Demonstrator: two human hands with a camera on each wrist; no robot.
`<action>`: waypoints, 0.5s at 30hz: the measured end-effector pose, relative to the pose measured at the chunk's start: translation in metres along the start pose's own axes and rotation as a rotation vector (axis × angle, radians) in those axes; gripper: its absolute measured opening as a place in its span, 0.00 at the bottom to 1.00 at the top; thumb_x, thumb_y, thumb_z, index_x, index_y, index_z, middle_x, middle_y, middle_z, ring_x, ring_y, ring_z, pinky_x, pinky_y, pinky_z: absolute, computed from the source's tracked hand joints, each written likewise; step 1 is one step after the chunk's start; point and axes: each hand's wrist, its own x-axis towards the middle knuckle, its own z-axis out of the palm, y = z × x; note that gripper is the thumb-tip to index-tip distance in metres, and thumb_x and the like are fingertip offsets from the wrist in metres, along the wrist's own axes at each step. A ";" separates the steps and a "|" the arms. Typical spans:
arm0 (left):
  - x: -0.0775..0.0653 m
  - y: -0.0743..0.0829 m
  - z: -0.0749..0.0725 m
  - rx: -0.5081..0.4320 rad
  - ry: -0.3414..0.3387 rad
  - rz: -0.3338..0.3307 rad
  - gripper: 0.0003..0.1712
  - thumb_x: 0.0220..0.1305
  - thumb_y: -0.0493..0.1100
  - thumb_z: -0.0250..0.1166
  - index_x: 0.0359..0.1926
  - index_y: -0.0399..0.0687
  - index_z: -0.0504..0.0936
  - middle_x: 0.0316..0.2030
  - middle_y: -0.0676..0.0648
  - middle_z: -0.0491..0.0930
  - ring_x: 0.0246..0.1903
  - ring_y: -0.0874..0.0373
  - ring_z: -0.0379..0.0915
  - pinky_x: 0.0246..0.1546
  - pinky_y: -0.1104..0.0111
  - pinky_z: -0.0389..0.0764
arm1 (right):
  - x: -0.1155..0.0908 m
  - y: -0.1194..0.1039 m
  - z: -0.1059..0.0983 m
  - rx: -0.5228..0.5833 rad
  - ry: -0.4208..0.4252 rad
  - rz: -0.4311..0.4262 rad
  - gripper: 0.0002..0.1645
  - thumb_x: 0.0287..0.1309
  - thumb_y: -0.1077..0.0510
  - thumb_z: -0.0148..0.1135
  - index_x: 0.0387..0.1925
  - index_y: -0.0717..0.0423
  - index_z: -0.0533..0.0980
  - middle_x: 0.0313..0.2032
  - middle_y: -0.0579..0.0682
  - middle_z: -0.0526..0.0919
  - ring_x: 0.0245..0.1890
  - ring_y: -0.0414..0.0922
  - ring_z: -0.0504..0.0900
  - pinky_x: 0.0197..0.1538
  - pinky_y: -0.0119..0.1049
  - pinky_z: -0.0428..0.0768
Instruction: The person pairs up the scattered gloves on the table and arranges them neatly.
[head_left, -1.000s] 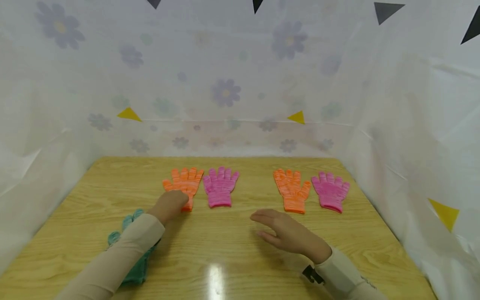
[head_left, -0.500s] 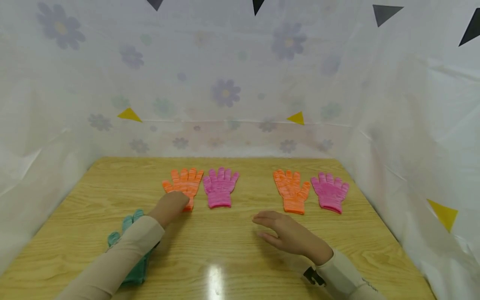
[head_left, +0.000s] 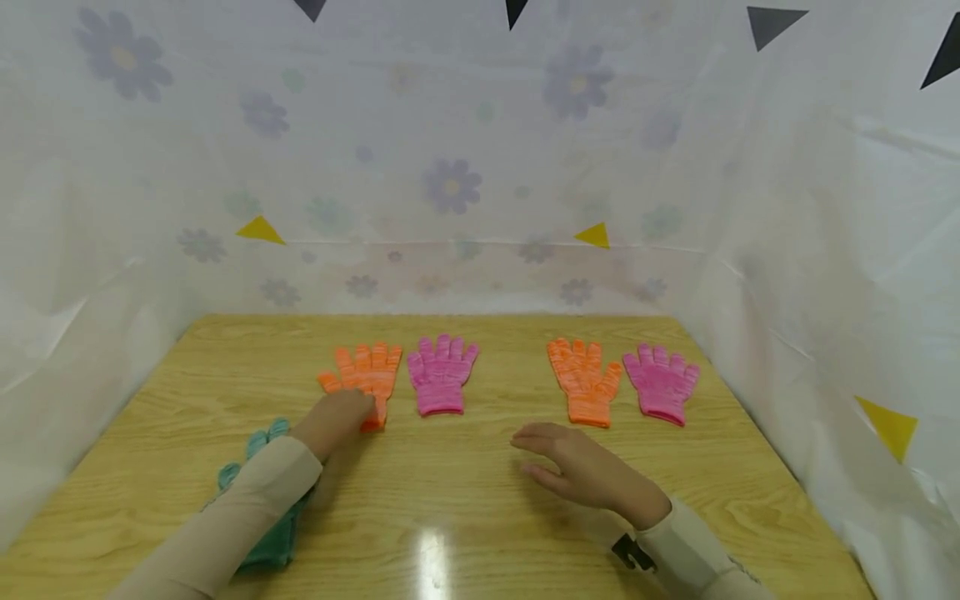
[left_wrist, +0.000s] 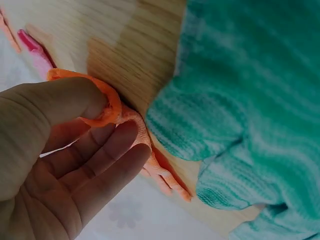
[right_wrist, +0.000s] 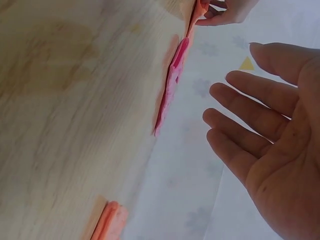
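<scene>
My left hand (head_left: pixel 337 418) pinches the cuff of the left orange glove (head_left: pixel 369 367); in the left wrist view the thumb is inside the orange cuff opening (left_wrist: pixel 112 100), with fingers against its outside. The glove's fingers point away toward the back of the table. Under my left forearm lies a teal glove (head_left: pixel 273 537), partly hidden by the sleeve. My right hand (head_left: pixel 585 467) hovers over the table, fingers extended and holding nothing; its palm (right_wrist: pixel 285 175) shows in the right wrist view. Just right of the held glove lies a pink glove (head_left: pixel 441 375).
Farther right, another orange glove (head_left: pixel 585 379) and another pink glove (head_left: pixel 662 383) lie flat near the table's back. White flowered sheeting (head_left: pixel 450 108) rises behind the wooden table (head_left: pixel 465 500) and along both sides.
In the last half second, the left orange glove has shifted slightly toward me and to the left with my left hand. My right hand has drifted a little to the right. Other gloves stay put.
</scene>
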 end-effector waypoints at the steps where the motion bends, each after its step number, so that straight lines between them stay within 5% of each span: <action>1: -0.001 -0.001 -0.002 -0.002 -0.033 0.016 0.38 0.53 0.76 0.39 0.65 0.79 0.45 0.69 0.57 0.37 0.67 0.51 0.28 0.63 0.48 0.35 | -0.001 0.000 0.000 0.002 -0.002 0.003 0.23 0.59 0.50 0.53 0.54 0.54 0.71 0.53 0.47 0.72 0.54 0.43 0.70 0.53 0.39 0.72; 8: -0.012 -0.008 -0.007 0.149 -0.140 0.021 0.35 0.60 0.70 0.34 0.66 0.77 0.36 0.68 0.56 0.29 0.67 0.51 0.22 0.63 0.49 0.30 | -0.003 0.003 0.002 0.007 -0.006 0.011 0.23 0.59 0.50 0.54 0.54 0.54 0.71 0.53 0.48 0.72 0.54 0.43 0.71 0.52 0.40 0.72; 12: -0.026 -0.016 -0.009 0.038 -0.169 0.066 0.37 0.62 0.60 0.45 0.67 0.74 0.38 0.69 0.55 0.30 0.67 0.50 0.23 0.63 0.48 0.30 | -0.004 0.004 0.001 0.015 0.003 0.006 0.23 0.59 0.51 0.54 0.54 0.55 0.71 0.53 0.49 0.72 0.54 0.44 0.70 0.52 0.40 0.72; 15: -0.039 -0.016 -0.008 0.084 -0.208 0.046 0.49 0.54 0.43 0.54 0.67 0.73 0.31 0.68 0.55 0.28 0.67 0.51 0.21 0.63 0.50 0.29 | -0.004 0.004 0.001 0.016 -0.007 0.011 0.23 0.59 0.50 0.54 0.54 0.55 0.71 0.53 0.49 0.72 0.54 0.44 0.70 0.53 0.40 0.72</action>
